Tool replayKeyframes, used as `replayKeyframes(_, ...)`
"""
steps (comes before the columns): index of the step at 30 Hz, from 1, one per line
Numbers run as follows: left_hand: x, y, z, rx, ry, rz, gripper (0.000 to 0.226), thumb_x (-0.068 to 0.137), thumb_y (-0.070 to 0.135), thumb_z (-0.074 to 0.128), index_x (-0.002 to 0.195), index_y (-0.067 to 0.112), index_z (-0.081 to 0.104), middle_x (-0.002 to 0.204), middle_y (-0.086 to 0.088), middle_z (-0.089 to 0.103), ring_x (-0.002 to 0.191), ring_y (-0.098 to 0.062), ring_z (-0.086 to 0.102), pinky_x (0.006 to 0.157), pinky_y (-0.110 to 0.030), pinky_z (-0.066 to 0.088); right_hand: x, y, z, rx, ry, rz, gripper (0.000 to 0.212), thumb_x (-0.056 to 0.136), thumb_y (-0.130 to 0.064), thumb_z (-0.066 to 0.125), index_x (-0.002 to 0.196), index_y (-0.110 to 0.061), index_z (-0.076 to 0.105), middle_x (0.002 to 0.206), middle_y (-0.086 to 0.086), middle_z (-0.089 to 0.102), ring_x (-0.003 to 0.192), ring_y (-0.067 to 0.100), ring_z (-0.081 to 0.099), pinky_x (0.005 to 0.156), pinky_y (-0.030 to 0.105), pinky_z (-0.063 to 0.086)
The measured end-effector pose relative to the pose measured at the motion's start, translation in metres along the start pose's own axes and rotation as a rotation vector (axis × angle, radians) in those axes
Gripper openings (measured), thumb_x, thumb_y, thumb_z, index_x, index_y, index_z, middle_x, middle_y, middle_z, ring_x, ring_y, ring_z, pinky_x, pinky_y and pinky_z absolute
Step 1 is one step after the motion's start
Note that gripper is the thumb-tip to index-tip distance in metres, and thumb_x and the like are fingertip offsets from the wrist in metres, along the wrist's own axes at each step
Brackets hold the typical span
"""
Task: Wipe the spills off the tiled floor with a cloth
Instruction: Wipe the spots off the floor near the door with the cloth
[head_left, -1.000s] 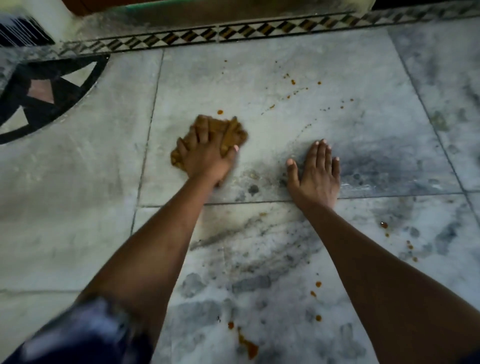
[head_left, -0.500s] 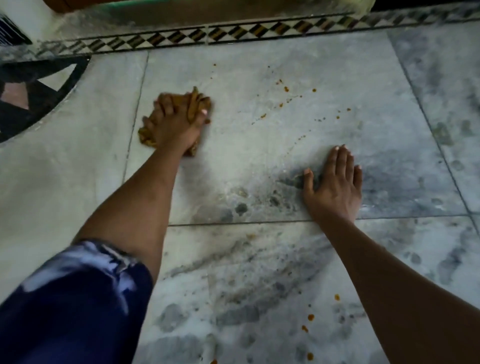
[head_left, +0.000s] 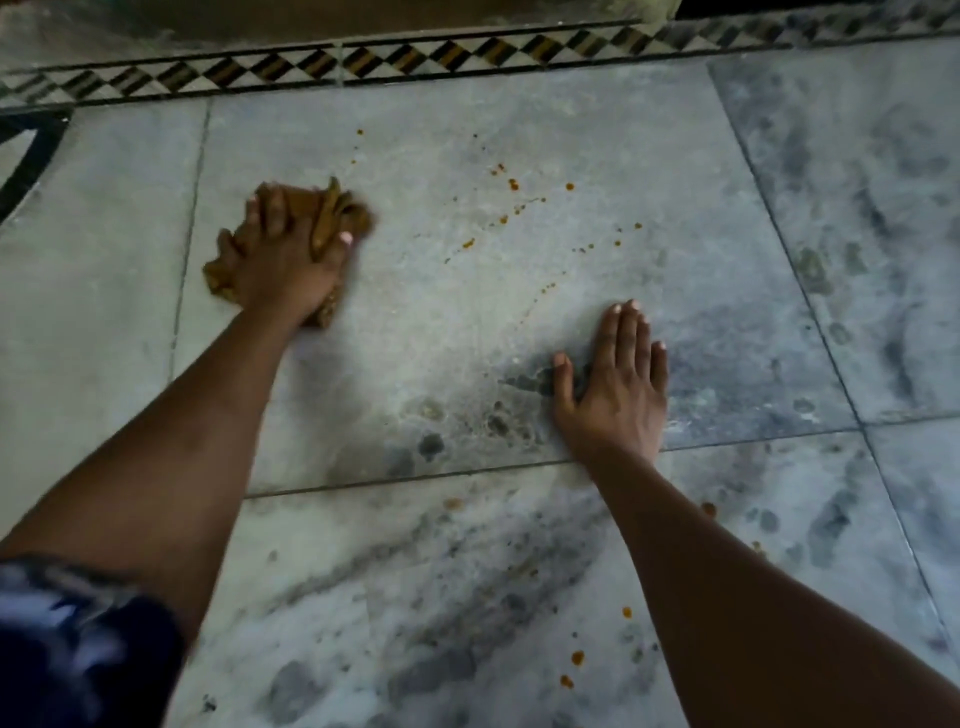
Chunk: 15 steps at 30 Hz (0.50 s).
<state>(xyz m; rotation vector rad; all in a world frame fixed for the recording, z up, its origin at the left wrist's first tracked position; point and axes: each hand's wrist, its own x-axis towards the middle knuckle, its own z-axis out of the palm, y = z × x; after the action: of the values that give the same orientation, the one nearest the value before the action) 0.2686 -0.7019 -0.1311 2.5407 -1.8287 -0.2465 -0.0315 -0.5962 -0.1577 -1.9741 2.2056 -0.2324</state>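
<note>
My left hand (head_left: 283, 260) presses a crumpled brown cloth (head_left: 343, 213) flat against the grey marble floor tile (head_left: 441, 322), fingers closed over it. The cloth sticks out past my fingers to the right and left. Small orange-brown spill drops (head_left: 513, 184) are scattered on the same tile to the right of the cloth, in a line running down toward my right hand. My right hand (head_left: 613, 384) lies palm down on the tile, fingers together, holding nothing. More orange drops (head_left: 576, 657) sit on the near tile beside my right forearm.
A patterned diamond border strip (head_left: 415, 60) runs along the far edge of the floor. A dark curved inlay (head_left: 31, 156) shows at the far left. Dark grey smudges (head_left: 431, 447) mark the tile near the grout line. My blue patterned sleeve (head_left: 67, 639) fills the lower left corner.
My left hand slid the cloth up and left, then came back a little to the right. My right hand stays planted on the tile. The view has shifted slightly.
</note>
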Motion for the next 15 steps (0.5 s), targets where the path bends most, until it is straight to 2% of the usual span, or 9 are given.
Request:
replayKeyframes(2, 0.003, 0.029, 0.001, -0.025, -0.025, 0.07, 0.06, 0.094, 0.057, 0.025, 0.149, 0.034, 0.015, 0.16, -0.004, -0.002, 0.146, -0.026, -0.004, 0.114, -0.055, -0.004, 0.0, -0.001, -0.001, -0.005, -0.003, -0.004, 0.077, 0.089, -0.053, 0.018, 0.149, -0.008, 0.002, 0.158, 0.01, 0.002, 0.146, 0.021, 0.001, 0.117, 0.034, -0.004)
replayKeyframes(4, -0.023, 0.047, 0.01, -0.016, -0.021, 0.223, 0.06, 0.094, 0.058, 0.024, 0.148, 0.035, 0.016, 0.16, -0.002, 0.0, 0.146, -0.024, -0.003, 0.115, -0.053, -0.004, 0.0, -0.001, -0.001, -0.003, -0.008, -0.004, 0.077, 0.089, -0.053, 0.018, 0.149, -0.008, 0.002, 0.158, 0.01, 0.002, 0.146, 0.02, 0.0, 0.117, 0.034, -0.004)
replayKeyframes(6, -0.067, 0.039, 0.016, 0.009, 0.02, 0.39, 0.064, 0.09, 0.061, 0.02, 0.148, 0.034, 0.018, 0.16, 0.0, 0.003, 0.147, -0.023, 0.0, 0.115, -0.05, -0.002, -0.001, -0.002, -0.003, 0.002, -0.019, 0.004, 0.077, 0.089, -0.053, 0.018, 0.149, -0.008, 0.002, 0.158, 0.01, 0.002, 0.146, 0.02, 0.0, 0.117, 0.034, -0.004)
replayKeyframes(8, -0.094, 0.013, 0.018, 0.036, 0.04, 0.435, 0.068, 0.087, 0.063, 0.017, 0.147, 0.032, 0.024, 0.159, 0.0, 0.01, 0.146, -0.024, 0.007, 0.115, -0.049, 0.003, -0.001, -0.002, -0.004, 0.007, -0.016, 0.011, 0.077, 0.089, -0.053, 0.019, 0.149, -0.008, 0.003, 0.158, 0.01, 0.003, 0.146, 0.021, 0.001, 0.117, 0.034, -0.003)
replayKeyframes(9, -0.093, 0.0, 0.017, 0.051, 0.038, 0.397, 0.069, 0.087, 0.063, 0.018, 0.147, 0.029, 0.027, 0.159, -0.001, 0.012, 0.146, -0.025, 0.01, 0.115, -0.049, 0.005, 0.0, -0.002, -0.004, 0.009, -0.015, 0.012, 0.077, 0.089, -0.053, 0.02, 0.149, -0.008, 0.004, 0.158, 0.01, 0.004, 0.146, 0.021, 0.002, 0.117, 0.034, -0.003)
replayKeyframes(11, -0.067, -0.01, 0.012, 0.06, 0.014, 0.204, 0.067, 0.09, 0.062, 0.024, 0.146, 0.025, 0.031, 0.159, -0.003, 0.01, 0.145, -0.028, 0.01, 0.114, -0.051, 0.004, 0.0, -0.002, -0.004, 0.013, -0.02, 0.017, 0.077, 0.089, -0.053, 0.019, 0.149, -0.008, 0.003, 0.158, 0.01, 0.003, 0.146, 0.022, 0.001, 0.117, 0.034, -0.004)
replayKeyframes(13, -0.028, 0.003, 0.006, 0.006, 0.033, 0.003, 0.062, 0.094, 0.058, 0.028, 0.146, 0.026, 0.029, 0.159, -0.004, 0.007, 0.145, -0.029, 0.005, 0.115, -0.054, 0.002, 0.001, -0.001, -0.004, 0.019, -0.014, 0.018, 0.078, 0.089, -0.053, 0.018, 0.15, -0.008, 0.003, 0.158, 0.01, 0.002, 0.146, 0.021, 0.0, 0.117, 0.034, -0.004)
replayKeyframes(15, 0.009, 0.027, 0.001, -0.062, 0.041, -0.082, 0.06, 0.094, 0.056, 0.025, 0.148, 0.031, 0.022, 0.159, -0.005, 0.005, 0.146, -0.029, 0.002, 0.115, -0.055, 0.0, 0.001, -0.001, -0.003, 0.012, -0.016, 0.012, 0.078, 0.089, -0.054, 0.018, 0.15, -0.008, 0.002, 0.158, 0.01, 0.001, 0.146, 0.021, -0.001, 0.117, 0.034, -0.004)
